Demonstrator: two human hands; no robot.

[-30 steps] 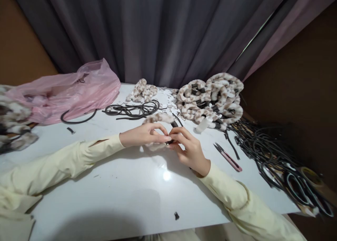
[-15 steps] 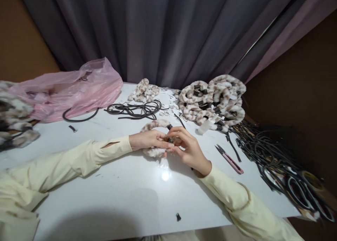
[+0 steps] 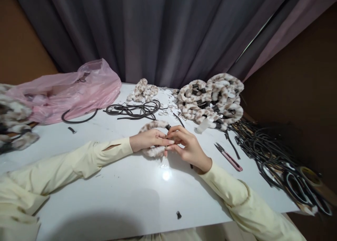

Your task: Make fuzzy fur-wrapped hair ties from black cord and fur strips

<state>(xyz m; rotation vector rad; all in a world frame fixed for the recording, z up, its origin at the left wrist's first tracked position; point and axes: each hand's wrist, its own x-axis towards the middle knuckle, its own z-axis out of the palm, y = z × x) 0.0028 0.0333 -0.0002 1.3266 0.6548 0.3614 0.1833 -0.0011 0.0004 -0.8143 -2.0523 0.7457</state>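
Observation:
A white-and-brown plush tube (image 3: 154,124), bent into a loop with a black piece at its upper end, lies between my hands at the table's middle. My left hand (image 3: 149,139) is closed over the tube's near side, thumb pointing right. My right hand (image 3: 186,144) pinches at the loop's right side, its fingertips meeting the left thumb. What exactly sits between those fingertips is hidden. Just beyond the hands lies a short black cord (image 3: 179,119). Thread snips with pink handles (image 3: 228,157) rest to the right of my right hand.
At the back right finished-looking plush loops (image 3: 223,90) are piled beside a white tag gun-like piece (image 3: 204,124). Black cords (image 3: 134,109) lie coiled behind my hands, near small metal rings (image 3: 181,116). A pink plastic bag (image 3: 71,90) stands left; tangled black cords (image 3: 263,153) cover the right edge.
Both hands stay together at the plush loop, with only slight finger movement at the pinch. The whole view has shifted a little.

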